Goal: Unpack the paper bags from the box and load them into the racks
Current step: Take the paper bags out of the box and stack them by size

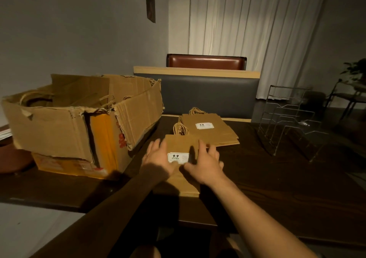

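A stack of flat brown paper bags (181, 144) with a white "9.9" label lies on the dark table in front of me. My left hand (158, 155) rests on its left side with fingers spread. My right hand (205, 163) lies on its right side, fingers slightly bent over the bags. A second stack of bags (215, 133) lies just behind, its twine handles pointing away. The torn cardboard box (79, 123) stands open at the left with more bag handles showing inside. Clear acrylic racks (287, 123) stand at the right.
The dark wooden table (277, 178) stretches to the right and front. A padded bench back (208, 95) runs behind the table, with white curtains beyond. A round brown object (13, 162) sits left of the box.
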Tool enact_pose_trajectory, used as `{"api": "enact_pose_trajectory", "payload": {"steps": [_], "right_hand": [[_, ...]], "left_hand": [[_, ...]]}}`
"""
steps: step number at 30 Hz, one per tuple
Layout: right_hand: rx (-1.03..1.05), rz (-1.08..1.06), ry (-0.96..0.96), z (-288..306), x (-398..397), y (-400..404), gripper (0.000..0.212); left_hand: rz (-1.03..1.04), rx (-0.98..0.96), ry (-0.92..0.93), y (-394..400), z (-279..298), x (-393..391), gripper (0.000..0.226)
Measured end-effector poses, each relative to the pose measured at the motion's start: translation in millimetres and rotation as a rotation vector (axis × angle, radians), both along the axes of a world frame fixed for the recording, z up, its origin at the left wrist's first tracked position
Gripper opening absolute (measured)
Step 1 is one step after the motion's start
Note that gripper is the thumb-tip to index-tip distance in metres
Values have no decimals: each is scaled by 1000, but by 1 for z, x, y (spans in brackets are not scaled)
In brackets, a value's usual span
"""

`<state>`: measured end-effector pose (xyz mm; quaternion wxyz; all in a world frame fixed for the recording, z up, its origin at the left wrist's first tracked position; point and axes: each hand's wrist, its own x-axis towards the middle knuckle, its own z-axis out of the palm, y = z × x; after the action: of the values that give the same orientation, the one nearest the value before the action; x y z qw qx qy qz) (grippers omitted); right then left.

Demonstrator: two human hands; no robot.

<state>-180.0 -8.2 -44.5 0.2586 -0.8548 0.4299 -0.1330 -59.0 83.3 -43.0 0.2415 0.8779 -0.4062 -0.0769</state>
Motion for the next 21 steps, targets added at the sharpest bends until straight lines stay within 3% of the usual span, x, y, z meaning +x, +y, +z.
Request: {"api": "enact_pose_trajectory", "payload": {"steps": [5, 10, 16, 21], "right_hand": [[-350, 289, -220, 91, 29, 2, 76], [-541, 499, -288, 172, 98, 4, 57], [-616, 635, -113, 209, 209, -5, 42], [-466, 757, 355, 193, 295, -29, 51]], "left_hand": [[-132, -342, -223, 21, 95, 5, 72], [-33, -334, -465, 49, 174, 81, 54], [143, 63, -376, 70, 203, 211, 43], [119, 497, -220, 48, 180, 299, 35]]}}
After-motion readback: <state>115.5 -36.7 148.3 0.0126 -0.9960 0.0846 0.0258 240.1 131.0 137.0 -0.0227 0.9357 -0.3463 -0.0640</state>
